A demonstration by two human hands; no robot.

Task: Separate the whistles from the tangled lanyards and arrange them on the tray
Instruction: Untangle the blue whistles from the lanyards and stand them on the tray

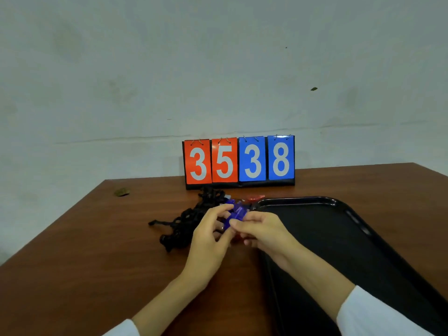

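Head view: left hand (208,236) and right hand (261,230) meet over the wooden table (97,251), both with fingers curled, pinching a blue whistle (236,213) just left of the black tray (298,198). Tangled black lanyards (191,219) lie on the table behind the left hand, touching the whistle. A red whistle (254,198) sits by the tray's far left corner. Flip scoreboard (238,161) at the back reads 3 5 3 8

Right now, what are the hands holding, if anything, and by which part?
A blue whistle, held between both hands above the table: the left hand pinches its left side, the right hand its right end. Finer detail of each grip is blurred.
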